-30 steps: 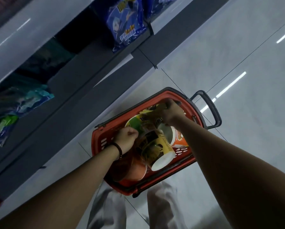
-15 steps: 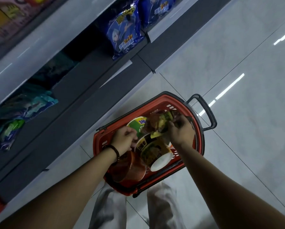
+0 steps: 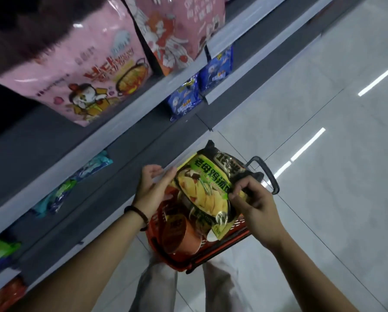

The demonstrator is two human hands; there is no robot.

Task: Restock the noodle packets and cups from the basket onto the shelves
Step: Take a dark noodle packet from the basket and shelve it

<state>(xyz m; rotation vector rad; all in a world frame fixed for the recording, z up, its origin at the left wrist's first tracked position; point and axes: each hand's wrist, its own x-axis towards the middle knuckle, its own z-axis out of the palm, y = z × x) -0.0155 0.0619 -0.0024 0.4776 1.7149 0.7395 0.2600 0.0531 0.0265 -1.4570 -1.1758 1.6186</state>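
My right hand (image 3: 256, 210) pinching the right edge of a yellow-green noodle packet (image 3: 206, 188), packet held just above the red basket (image 3: 233, 234), my left hand (image 3: 151, 190) open, fingers loosely spread at the packet's left edge, orange noodle cup (image 3: 177, 235) lying in the basket, shelves (image 3: 42, 140) to my left

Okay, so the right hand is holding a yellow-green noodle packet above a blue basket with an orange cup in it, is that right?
Not quite. The head view shows that the basket is red, not blue. The rest holds: the right hand grips the yellow-green noodle packet above it, and an orange cup lies inside.
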